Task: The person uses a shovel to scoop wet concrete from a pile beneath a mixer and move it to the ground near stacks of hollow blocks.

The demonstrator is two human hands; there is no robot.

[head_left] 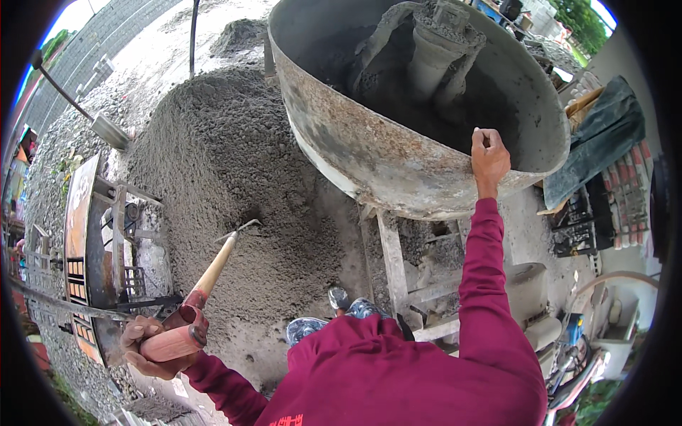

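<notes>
My left hand [145,349] is wrapped round the red grip of a shovel [217,264]. Its pale wooden shaft slants away toward a large grey heap of sand or mortar mix [213,153], and the blade seems mostly buried there. My right arm reaches forward to a big round concrete mixer pan [383,153] with a rusty, cement-stained wall. Over its near rim, my right hand [490,157] is closed with the fingers curled together; whatever it may hold is hidden. Inside the pan stands a cement-caked central mixing column with arms [433,60], above dark grey material.
A metal frame [394,263] supports the mixer. At left stand an orange-and-black panel [78,263] and a long-handled tool [106,131] on gravel. To the right lie a dark tarp [604,138] and stacked bricks [629,192]. My shoes [305,329] are near the heap's edge.
</notes>
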